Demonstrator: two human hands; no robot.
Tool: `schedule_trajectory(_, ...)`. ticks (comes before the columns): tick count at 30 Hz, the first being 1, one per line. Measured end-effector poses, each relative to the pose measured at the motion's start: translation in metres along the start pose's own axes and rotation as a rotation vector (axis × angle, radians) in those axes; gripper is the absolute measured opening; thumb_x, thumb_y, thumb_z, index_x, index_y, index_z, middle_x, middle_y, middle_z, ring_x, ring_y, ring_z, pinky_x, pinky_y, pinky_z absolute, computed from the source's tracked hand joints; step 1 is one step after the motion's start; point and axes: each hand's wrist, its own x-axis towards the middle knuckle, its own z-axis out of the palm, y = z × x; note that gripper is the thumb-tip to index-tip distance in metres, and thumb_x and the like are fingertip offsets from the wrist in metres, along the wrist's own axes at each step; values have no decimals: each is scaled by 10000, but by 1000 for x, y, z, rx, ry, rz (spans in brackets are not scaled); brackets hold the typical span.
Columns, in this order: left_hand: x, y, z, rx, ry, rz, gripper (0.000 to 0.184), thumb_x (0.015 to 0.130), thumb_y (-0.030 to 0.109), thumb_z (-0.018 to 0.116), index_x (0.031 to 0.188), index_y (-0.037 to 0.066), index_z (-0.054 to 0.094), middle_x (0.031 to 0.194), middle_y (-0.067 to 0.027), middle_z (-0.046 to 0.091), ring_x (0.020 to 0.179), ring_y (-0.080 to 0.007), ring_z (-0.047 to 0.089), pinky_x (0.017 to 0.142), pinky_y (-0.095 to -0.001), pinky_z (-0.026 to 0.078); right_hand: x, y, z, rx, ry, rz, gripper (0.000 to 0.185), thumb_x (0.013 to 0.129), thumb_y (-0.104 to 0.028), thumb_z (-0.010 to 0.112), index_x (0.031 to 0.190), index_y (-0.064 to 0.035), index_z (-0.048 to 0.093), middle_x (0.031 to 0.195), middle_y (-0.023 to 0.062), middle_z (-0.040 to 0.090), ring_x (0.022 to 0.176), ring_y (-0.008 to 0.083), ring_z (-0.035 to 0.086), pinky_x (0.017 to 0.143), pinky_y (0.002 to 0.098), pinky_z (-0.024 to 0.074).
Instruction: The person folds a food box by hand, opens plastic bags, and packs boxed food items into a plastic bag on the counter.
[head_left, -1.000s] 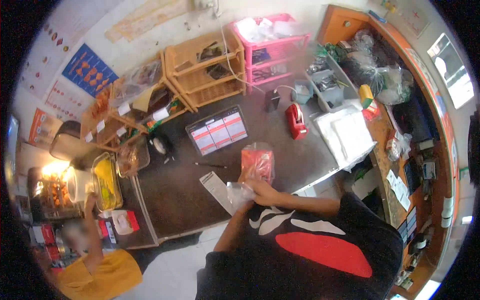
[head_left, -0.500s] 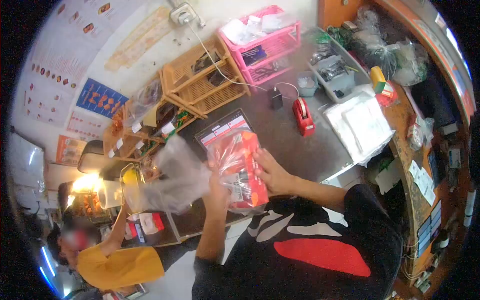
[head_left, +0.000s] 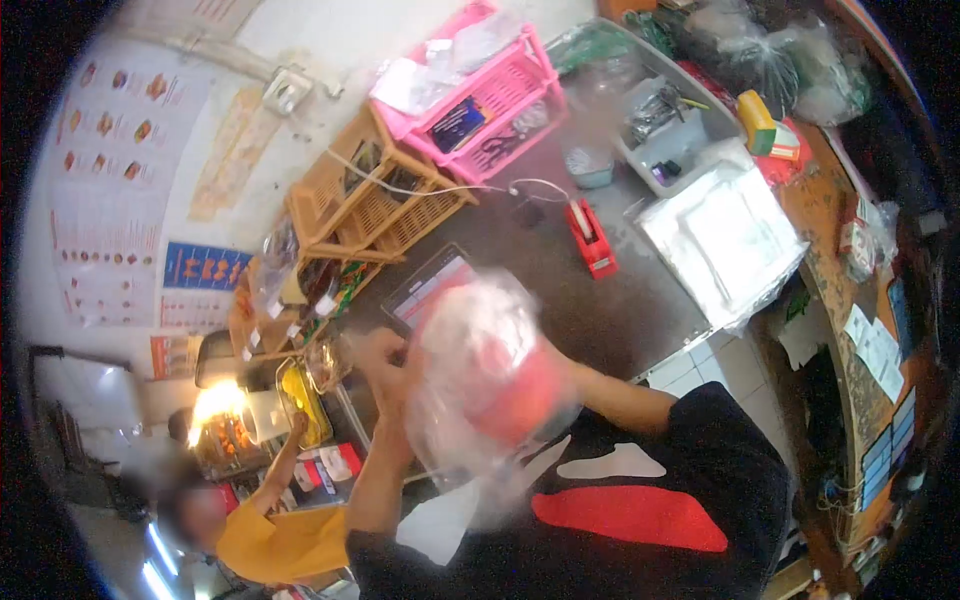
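Note:
In front of my chest is a clear plastic bag (head_left: 475,340), blurred by motion, with a red printed box (head_left: 530,395) showing through it. My left hand (head_left: 385,365) is at the bag's left side, thumb and fingers curled together in a pinch at the plastic. From the right my forearm reaches to the box side of the bag. My right hand (head_left: 565,375) is mostly hidden behind plastic and blur, so its fingers do not show. A tablet (head_left: 425,290) with a lit screen lies on the dark counter just beyond the bag.
On the counter (head_left: 520,250) stand a red tape dispenser (head_left: 592,240), a pink basket rack (head_left: 470,90), tan baskets (head_left: 380,200), a grey bin (head_left: 690,130) and a stack of clear plastic bags (head_left: 715,240). At left, a co-worker in a yellow shirt (head_left: 285,545) reaches toward a tray (head_left: 305,400).
The red box has turned and now sits further under the clear plastic. The loose bag that trailed left is gathered round it. My view has shifted, and the co-worker appears lower and further right.

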Motion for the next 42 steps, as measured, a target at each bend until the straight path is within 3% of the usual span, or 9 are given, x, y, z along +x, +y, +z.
schedule_trajectory(4, -2, 31, 32, -237, -127, 13, 133, 709, 86, 656, 791, 47, 559, 876, -89, 534, 853, -269, 483, 796, -379, 391, 13, -26, -85, 165, 259, 514, 515, 959, -468, 359, 1152, -20, 523, 828, 155, 645, 579, 224, 629, 561, 319, 539)
schedule_trajectory(6, -16, 26, 41, -136, -221, 108, 129, 720, 99, 657, 821, 48, 595, 936, -113, 573, 874, -281, 513, 785, -386, 408, 38, -38, -149, -227, 560, 257, 362, 955, -343, 454, 943, -15, 607, 750, 50, 641, 649, 131, 603, 579, 277, 471)
schedule_trajectory(8, -27, 30, 57, -174, -231, 57, 153, 739, 121, 655, 866, 43, 620, 947, -134, 604, 850, -295, 550, 752, -394, 436, 74, -55, -204, -928, 822, -38, 321, 886, -305, 549, 903, 4, 635, 786, 168, 651, 695, 250, 643, 625, 362, 488)
schedule_trajectory(15, -163, -63, 199, -181, -313, -727, 323, 794, 255, 663, 959, -17, 604, 840, -188, 640, 801, -341, 627, 699, -416, 487, 179, 18, -352, -1624, 320, 293, 158, 774, -130, 552, 813, -5, 640, 835, 221, 643, 824, 381, 633, 732, 471, 509)
schedule_trajectory(19, -172, -37, 211, -314, -29, -610, 444, 772, 313, 692, 1035, -21, 563, 946, -200, 626, 916, -330, 612, 777, -415, 469, 189, 13, -348, -1716, 305, 295, 183, 777, -163, 547, 771, -11, 650, 827, 232, 642, 795, 396, 634, 713, 468, 516)
schedule_trajectory(25, -185, -57, 226, -521, -178, -803, 539, 754, 363, 712, 1109, 2, 529, 1080, -185, 584, 1008, -333, 569, 847, -407, 445, 183, 18, -366, -1733, 195, 154, 222, 748, -228, 635, 727, -9, 663, 757, 230, 634, 720, 387, 625, 654, 456, 507)
schedule_trajectory(28, -221, -92, 274, -230, -26, -542, 518, 759, 325, 725, 1100, -5, 516, 1041, -173, 589, 964, -310, 575, 840, -402, 447, 184, -6, -352, -1803, 247, 127, 215, 755, -250, 642, 765, -41, 692, 755, 208, 641, 727, 382, 625, 654, 447, 496)
schedule_trajectory(36, -182, -61, 223, -1027, -27, -843, 397, 754, 111, 742, 1062, 44, 501, 911, -30, 605, 824, -116, 566, 753, -273, 462, 137, -54, -322, -999, 926, -32, 215, 816, -241, 654, 735, -44, 684, 587, 30, 612, 492, 102, 526, 482, 273, 402)
schedule_trajectory(42, -171, -53, 203, -1307, -9, -845, 202, 797, 108, 708, 929, 46, 567, 871, -17, 612, 774, -115, 566, 690, -267, 450, 28, -43, -133, -356, 426, 135, 85, 862, -89, 585, 829, -12, 578, 758, 82, 620, 663, 153, 598, 603, 269, 493)
